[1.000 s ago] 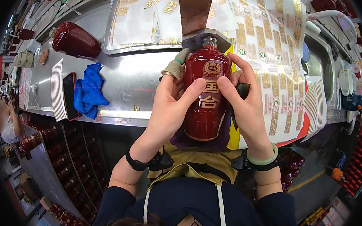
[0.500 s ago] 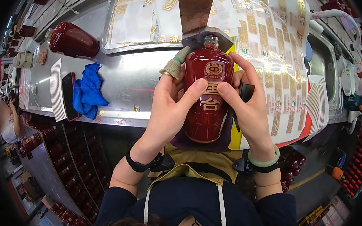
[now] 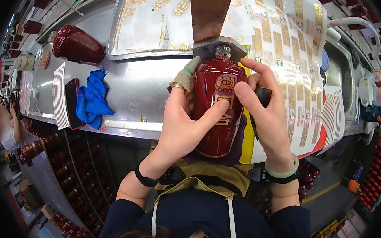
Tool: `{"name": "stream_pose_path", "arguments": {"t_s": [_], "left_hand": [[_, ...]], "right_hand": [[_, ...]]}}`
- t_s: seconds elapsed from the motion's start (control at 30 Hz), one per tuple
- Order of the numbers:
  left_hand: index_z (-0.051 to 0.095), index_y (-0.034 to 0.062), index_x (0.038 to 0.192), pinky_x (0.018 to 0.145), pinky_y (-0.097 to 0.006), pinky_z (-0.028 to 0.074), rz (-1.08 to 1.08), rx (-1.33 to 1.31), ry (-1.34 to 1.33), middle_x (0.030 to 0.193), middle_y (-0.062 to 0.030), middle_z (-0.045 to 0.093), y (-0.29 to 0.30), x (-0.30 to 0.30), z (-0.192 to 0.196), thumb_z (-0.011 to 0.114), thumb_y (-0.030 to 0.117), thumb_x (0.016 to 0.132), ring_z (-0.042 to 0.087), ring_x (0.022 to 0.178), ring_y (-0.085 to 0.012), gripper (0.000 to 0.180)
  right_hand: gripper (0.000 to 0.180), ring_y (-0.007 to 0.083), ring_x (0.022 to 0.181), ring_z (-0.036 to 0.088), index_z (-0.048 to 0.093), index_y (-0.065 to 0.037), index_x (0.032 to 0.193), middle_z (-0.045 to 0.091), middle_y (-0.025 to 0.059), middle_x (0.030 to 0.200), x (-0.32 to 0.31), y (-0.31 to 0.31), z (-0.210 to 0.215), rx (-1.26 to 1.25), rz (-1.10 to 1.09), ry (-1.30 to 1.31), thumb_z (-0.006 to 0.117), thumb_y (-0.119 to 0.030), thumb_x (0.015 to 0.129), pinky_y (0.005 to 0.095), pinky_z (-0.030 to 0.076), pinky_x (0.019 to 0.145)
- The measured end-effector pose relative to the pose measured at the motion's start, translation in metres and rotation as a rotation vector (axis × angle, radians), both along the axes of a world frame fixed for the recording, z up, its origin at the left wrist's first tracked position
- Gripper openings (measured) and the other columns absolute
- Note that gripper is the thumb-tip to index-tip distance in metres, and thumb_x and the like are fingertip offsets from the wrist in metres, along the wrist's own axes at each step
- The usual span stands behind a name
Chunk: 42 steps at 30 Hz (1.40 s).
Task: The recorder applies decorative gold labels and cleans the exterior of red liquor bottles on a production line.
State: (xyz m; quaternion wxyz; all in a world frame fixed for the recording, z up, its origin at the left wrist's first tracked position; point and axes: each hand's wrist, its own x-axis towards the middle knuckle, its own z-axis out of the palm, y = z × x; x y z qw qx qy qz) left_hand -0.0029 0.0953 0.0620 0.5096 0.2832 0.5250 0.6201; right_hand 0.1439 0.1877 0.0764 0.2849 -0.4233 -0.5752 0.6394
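A dark red glossy bottle lies on its back in front of me, its clear neck toward a metal stop. Gold emblem and gold lettering run down its front. My left hand is closed around the bottle's left side, its thumb pressed on the upper gold character. A beige knitted finger cover with a green band sits on one finger. My right hand is at the bottle's right side, thumb raised off the glass. Its curled fingers hold a dark flat tool, partly hidden by the hand.
Left lie a second red bottle, a blue cloth, a phone and a striped strip. A metal tray holds gold character stickers. Sticker sheets cover the right, beside a sink. A brown post rises ahead.
My right thumb has lifted off the bottle and the right hand has opened out slightly. My left thumb has slid right, onto the upper gold character.
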Motion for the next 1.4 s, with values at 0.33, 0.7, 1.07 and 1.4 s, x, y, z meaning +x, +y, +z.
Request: {"name": "stream_pose_path", "arguments": {"t_s": [0.33,0.7,1.07,1.4], "left_hand": [[0.025,-0.0033,0.158,0.107,-0.037,0.051,-0.001,0.010,0.022,0.145,-0.0161,0.052,0.000,0.001,0.001,0.072,0.003,0.094,0.058,0.129,-0.0209,0.080],[0.030,-0.0042,0.156,0.108,-0.036,0.050,0.018,0.022,-0.030,0.144,-0.0159,0.054,0.002,-0.001,0.001,0.073,0.005,0.095,0.058,0.129,-0.0208,0.075],[0.048,-0.0041,0.145,0.104,-0.034,0.051,0.080,-0.006,-0.150,0.134,-0.0148,0.062,0.018,-0.007,0.002,0.072,0.014,0.099,0.062,0.121,-0.0185,0.054],[0.045,-0.0043,0.146,0.103,-0.034,0.052,0.077,0.001,-0.138,0.134,-0.0151,0.062,0.017,-0.005,0.004,0.072,0.013,0.099,0.063,0.120,-0.0187,0.057]], "right_hand": [[0.045,0.0011,0.072,0.040,0.059,-0.002,0.128,0.042,-0.0080,0.084,-0.012,0.000,0.005,0.008,-0.041,-0.031,0.080,-0.019,0.092,0.0170,0.035,0.063],[0.041,0.0018,0.075,0.040,0.060,-0.003,0.129,0.040,-0.0071,0.087,-0.009,0.004,0.001,-0.047,-0.053,0.046,0.077,-0.018,0.095,0.0173,0.035,0.065],[0.042,0.0017,0.075,0.038,0.060,-0.004,0.130,0.038,-0.0073,0.089,-0.009,-0.005,-0.001,-0.032,-0.069,0.055,0.078,-0.017,0.095,0.0166,0.035,0.066],[0.039,0.0055,0.082,0.045,0.055,-0.003,0.135,0.047,-0.0031,0.097,0.005,0.010,0.007,-0.009,-0.008,0.058,0.067,-0.010,0.099,0.0174,0.038,0.074]]}}
